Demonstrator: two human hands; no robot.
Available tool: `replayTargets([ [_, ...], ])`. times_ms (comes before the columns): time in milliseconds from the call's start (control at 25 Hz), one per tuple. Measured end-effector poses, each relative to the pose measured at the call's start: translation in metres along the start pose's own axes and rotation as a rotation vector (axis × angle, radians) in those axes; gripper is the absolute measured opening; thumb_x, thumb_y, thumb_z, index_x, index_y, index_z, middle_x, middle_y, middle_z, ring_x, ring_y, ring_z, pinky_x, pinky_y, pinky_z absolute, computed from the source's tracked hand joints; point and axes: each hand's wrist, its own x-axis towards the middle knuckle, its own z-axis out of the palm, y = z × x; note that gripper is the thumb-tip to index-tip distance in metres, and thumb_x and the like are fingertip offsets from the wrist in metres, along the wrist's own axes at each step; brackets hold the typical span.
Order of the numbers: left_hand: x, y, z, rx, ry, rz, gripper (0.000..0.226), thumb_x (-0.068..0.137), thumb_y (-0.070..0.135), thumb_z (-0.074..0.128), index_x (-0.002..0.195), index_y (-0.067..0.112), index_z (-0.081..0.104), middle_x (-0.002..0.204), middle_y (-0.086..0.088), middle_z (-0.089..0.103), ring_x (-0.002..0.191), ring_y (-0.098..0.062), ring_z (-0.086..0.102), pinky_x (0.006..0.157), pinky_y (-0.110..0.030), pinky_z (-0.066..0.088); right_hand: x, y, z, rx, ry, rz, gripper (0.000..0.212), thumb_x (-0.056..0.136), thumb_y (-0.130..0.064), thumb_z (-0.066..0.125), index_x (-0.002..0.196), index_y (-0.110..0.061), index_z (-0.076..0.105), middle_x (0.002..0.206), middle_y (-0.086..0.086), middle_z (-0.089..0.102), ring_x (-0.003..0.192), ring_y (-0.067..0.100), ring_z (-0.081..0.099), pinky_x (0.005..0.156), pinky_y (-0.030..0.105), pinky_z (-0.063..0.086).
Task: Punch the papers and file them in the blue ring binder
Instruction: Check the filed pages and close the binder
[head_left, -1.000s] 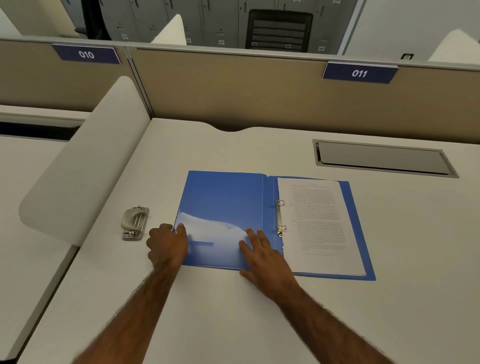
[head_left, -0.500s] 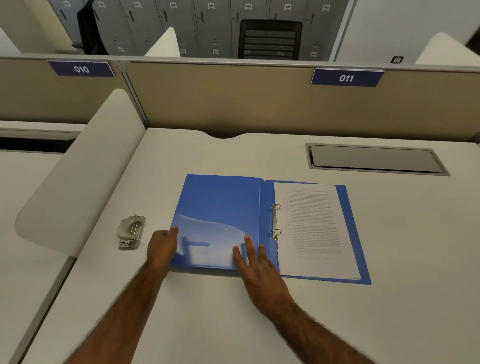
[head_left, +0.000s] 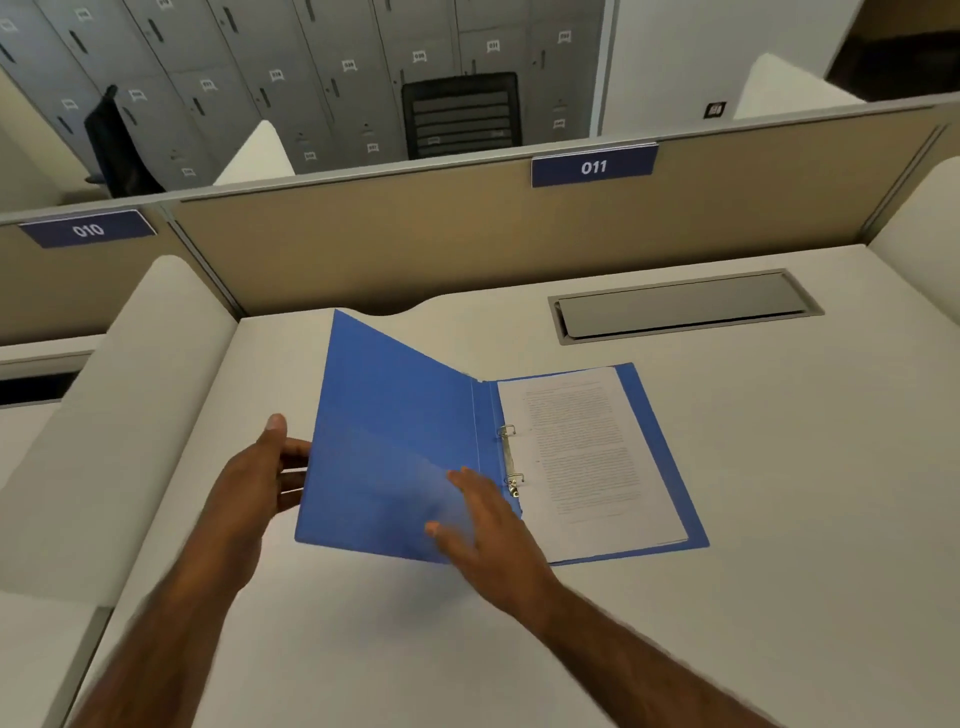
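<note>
the binder cover (head_left: 395, 415), flat before, rises on our left hand (head_left: 254, 483), fingers straight; right hand (head_left: 488, 525) lies flat against it; papers (head_left: 587, 447) to its right look filed, so we close.

The tilted-up binder cover (head_left: 395, 415) blocks the left side, while open desk (head_left: 779, 467) lies right of the papers (head_left: 587, 452).
</note>
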Motion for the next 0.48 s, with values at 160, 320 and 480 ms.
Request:
replayTargets([
  [160,-0.013,0.034,0.042,-0.07,-0.121,0.113,0.076,0.093,0.068,0.024,0.099,0.007,0.07,0.107,-0.008,0.073,0.101,-0.026,0.067,0.093,-0.041,0.05,0.012,-0.034,-0.058,0.507,0.037,0.118,0.049,0.094,-0.052,0.055,0.139,-0.037,0.045,0.142,-0.011,0.05,0.122,0.006,0.052,0.105,0.04,0.048],
  [320,-0.022,0.041,0.109,-0.124,-0.191,0.223,0.064,0.099,0.06,0.025,0.101,0.016,0.072,0.11,-0.001,0.073,0.109,-0.02,0.066,0.095,-0.039,0.051,0.01,-0.038,-0.107,0.753,0.013,0.14,0.036,0.096,-0.056,0.047,0.128,-0.042,0.052,0.132,-0.011,0.057,0.117,0.01,0.059,0.086,0.036,0.059],
  [480,-0.029,0.031,0.179,0.03,-0.426,0.201,0.081,0.088,0.077,0.028,0.142,0.02,0.049,0.15,-0.001,0.046,0.14,-0.02,0.041,0.116,-0.038,0.033,0.004,-0.021,-0.154,0.877,0.084,0.202,0.045,0.098,-0.054,0.04,0.134,-0.031,0.054,0.128,-0.003,0.065,0.112,0.02,0.066,0.082,0.036,0.061],
])
